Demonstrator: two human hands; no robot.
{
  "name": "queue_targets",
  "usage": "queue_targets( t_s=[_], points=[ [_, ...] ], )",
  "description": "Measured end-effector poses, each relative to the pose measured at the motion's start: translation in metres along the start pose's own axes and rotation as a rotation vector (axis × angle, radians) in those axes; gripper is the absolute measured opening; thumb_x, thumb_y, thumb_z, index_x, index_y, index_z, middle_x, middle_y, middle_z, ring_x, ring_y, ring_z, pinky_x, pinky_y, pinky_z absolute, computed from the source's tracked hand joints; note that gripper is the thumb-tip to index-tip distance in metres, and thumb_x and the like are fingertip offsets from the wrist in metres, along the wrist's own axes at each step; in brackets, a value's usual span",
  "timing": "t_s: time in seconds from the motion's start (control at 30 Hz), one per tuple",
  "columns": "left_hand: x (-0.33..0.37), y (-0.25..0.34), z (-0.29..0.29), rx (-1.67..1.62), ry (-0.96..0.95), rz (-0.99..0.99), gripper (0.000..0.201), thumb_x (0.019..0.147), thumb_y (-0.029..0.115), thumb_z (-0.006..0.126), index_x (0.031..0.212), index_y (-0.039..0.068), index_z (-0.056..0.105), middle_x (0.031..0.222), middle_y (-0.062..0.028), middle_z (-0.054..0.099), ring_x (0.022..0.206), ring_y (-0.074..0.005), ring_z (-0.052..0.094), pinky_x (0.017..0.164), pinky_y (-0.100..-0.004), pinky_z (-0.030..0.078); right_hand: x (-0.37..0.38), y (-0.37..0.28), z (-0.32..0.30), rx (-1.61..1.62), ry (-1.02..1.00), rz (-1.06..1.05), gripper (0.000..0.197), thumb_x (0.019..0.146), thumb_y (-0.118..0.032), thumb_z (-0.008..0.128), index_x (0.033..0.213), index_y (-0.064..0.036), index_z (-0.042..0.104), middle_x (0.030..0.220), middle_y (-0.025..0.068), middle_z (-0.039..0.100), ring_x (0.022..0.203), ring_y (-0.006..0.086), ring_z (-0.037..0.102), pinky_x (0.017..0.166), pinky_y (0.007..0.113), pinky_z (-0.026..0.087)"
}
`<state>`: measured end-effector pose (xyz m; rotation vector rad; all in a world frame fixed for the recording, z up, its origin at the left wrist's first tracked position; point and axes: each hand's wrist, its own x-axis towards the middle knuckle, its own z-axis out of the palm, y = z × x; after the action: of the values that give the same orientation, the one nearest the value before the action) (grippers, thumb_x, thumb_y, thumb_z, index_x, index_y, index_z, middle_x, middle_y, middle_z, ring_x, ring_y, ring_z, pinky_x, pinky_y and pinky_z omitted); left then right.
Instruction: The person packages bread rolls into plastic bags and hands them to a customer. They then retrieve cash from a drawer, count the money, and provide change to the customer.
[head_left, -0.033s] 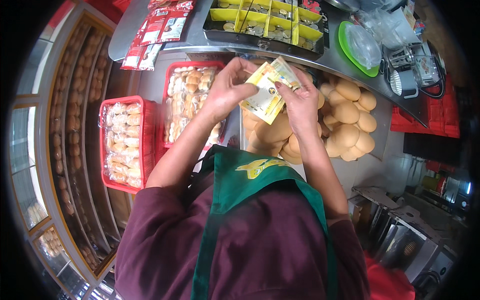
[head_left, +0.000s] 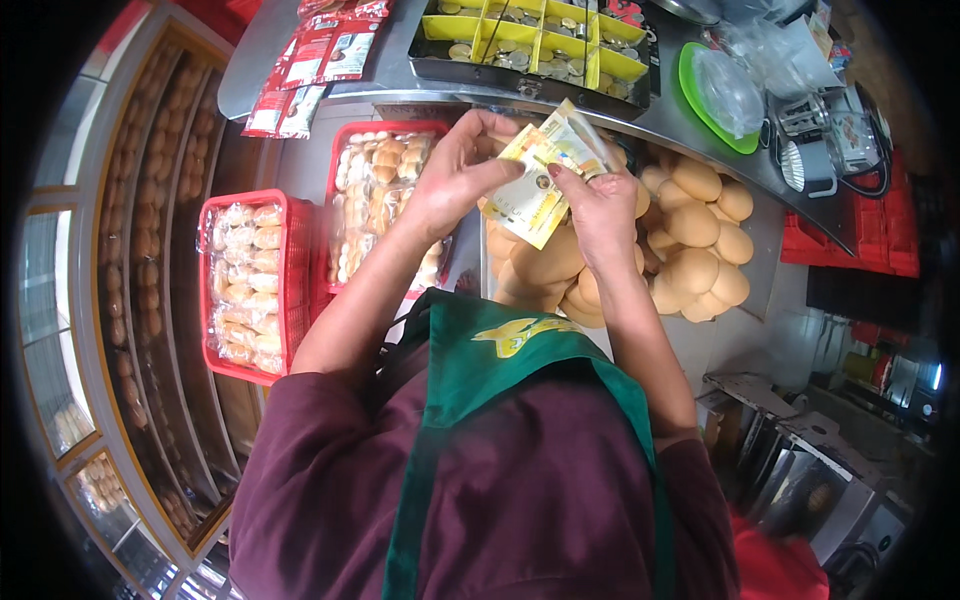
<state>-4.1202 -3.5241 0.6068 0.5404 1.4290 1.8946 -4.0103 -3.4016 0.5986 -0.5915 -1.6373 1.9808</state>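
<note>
Head view: at 6 o'clock, a green apron (head_left: 520, 370) is worn over a dark shirt. Both forearms are raised and slanted inward, the left from 8 o'clock, the right from 4 o'clock, so that the hands are brought together just past 12 o'clock. The left hand (head_left: 465, 175) is turned inward, its thumb laid across the front of some yellow banknotes (head_left: 538, 205) and its index finger curled above; the notes are pinched at their left edge. By the right hand (head_left: 605, 215), at 2 o'clock, they are clamped between a thumb pressed on the front and fingers kept behind, mostly hidden. The notes are held loosely fanned and tilted, toward 1 o'clock. Beneath and beyond them, round tan buns (head_left: 692, 225) are heaped toward 2 o'clock. Wrapped bread is packed in a red basket (head_left: 298, 270) at 9 o'clock and in another between 10 and 11. Farther off, at 12 o'clock, coins are kept in a yellow-divided box (head_left: 530, 88) on a metal table (head_left: 400, 98).
</note>
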Motion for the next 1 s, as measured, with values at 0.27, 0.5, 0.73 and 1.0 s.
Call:
queue_targets(
  t_s=[0.27, 0.5, 0.73, 1.0],
  points=[
    [0.002, -0.024, 0.006, 0.183, 0.009, 0.112, 0.019, 0.088, 0.002, 0.056, 0.107, 0.002, 0.058, 0.096, -0.0035, 0.064, 0.084, -0.008, 0.061, 0.07, -0.0207, 0.048, 0.003, 0.013, 0.009, -0.142, -0.135, -0.274, 0.031, 0.082, 0.012, 0.052, 0.108, -0.0034, 0.056, 0.107, 0.0032, 0.059, 0.098, 0.0108, 0.057, 0.086, 0.023, 0.046],
    [0.002, -0.023, -0.011, 0.114, 0.001, 0.156, 0.014, 0.091, 0.002, 0.057, 0.104, 0.0, 0.059, 0.097, -0.0054, 0.066, 0.085, -0.0078, 0.062, 0.071, -0.0221, 0.05, -0.016, -0.003, -0.014, 0.53, -0.364, 0.037, 0.032, 0.085, -0.002, 0.052, 0.117, -0.0096, 0.05, 0.118, 0.0082, 0.05, 0.108, 0.0185, 0.049, 0.096, 0.032, 0.041],
    [-0.011, -0.039, 0.003, 0.309, -0.081, 0.354, 0.014, 0.092, 0.002, 0.057, 0.104, -0.002, 0.062, 0.087, -0.004, 0.066, 0.082, -0.008, 0.061, 0.074, -0.0223, 0.049, -0.028, 0.002, -0.007, 0.521, -0.1, 0.265, 0.06, 0.095, -0.056, 0.043, 0.128, -0.0064, 0.047, 0.126, 0.0123, 0.054, 0.113, 0.0241, 0.055, 0.086, 0.045, 0.05],
    [-0.029, -0.044, 0.003, 0.016, -0.177, 0.099, 0.02, 0.088, -0.003, 0.048, 0.101, 0.001, 0.062, 0.093, -0.0034, 0.064, 0.088, -0.0097, 0.061, 0.077, -0.0229, 0.048, -0.052, 0.009, -0.017, 0.402, -0.082, 0.45, 0.028, 0.095, -0.03, 0.056, 0.109, -0.0061, 0.056, 0.104, 0.0054, 0.058, 0.087, 0.0155, 0.062, 0.07, 0.031, 0.054]
  ],
)
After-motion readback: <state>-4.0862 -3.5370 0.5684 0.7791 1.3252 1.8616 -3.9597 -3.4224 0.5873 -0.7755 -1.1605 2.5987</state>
